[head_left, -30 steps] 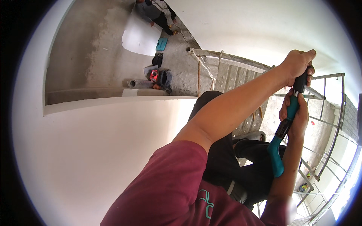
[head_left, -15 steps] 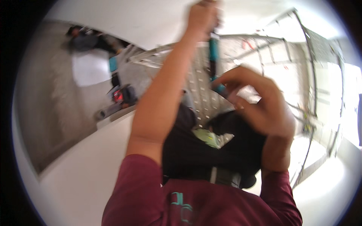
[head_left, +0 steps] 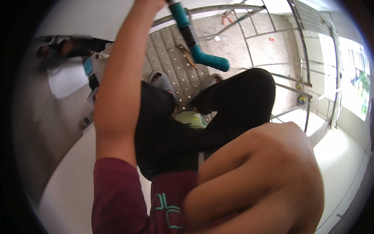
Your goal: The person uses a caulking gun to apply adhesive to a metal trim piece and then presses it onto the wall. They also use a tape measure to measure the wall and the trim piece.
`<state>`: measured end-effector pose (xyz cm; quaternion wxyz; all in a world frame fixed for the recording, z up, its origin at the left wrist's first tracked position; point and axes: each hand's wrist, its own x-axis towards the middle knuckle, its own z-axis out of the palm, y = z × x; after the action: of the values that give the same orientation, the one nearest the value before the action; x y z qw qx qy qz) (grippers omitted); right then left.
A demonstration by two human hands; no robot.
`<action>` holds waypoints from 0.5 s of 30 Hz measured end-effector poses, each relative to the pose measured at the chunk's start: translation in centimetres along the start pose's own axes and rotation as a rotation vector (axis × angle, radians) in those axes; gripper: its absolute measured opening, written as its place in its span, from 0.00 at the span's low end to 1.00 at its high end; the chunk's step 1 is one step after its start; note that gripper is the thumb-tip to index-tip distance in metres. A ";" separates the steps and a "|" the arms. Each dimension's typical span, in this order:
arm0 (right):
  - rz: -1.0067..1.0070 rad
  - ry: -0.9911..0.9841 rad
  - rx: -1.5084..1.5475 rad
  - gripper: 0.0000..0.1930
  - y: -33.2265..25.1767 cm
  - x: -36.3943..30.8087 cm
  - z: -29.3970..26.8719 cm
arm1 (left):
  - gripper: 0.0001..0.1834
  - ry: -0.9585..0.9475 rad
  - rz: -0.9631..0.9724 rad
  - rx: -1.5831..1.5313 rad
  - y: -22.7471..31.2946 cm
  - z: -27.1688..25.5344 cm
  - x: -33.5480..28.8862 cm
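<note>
At the top edge, my left hand is closed on the upper end of a teal and black power tool; most of this hand is cut off by the frame. The tool's bent teal end hangs free above the perforated scaffold plank. Close to the camera, my right hand is large and slightly blurred in front of my chest. Its fingers are bent toward the left, and their tips and anything in them are hidden. Between my thighs lies a pale green packet.
A small brown, curved object lies on the plank near my grey sandals. Metal scaffold rails stand on the right. At far left, another person is beside a white sheet. A pale surface spans the top.
My right hand has left the tool's lower end and come back toward my chest and the camera. My left arm and the tool have shifted left in view.
</note>
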<state>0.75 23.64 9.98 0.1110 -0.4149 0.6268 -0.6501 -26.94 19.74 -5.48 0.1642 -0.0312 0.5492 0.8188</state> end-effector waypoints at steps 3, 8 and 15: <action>0.148 0.031 -0.094 0.20 0.3 -0.6 -3.2 | 0.14 0.019 -0.007 -0.082 0.7 -1.7 -0.5; 0.629 1.117 -0.945 0.31 11.2 -8.3 -10.5 | 0.16 -0.174 0.065 -0.507 0.8 -1.5 -0.3; 1.040 0.854 0.246 0.35 10.1 -8.7 -3.9 | 0.20 -0.404 0.154 -0.849 -0.1 -6.0 -0.3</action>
<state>-0.17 30.37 -2.15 0.1983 0.2486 0.6549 -0.6856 -27.37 14.22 -7.86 0.1790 0.1051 0.1237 0.9704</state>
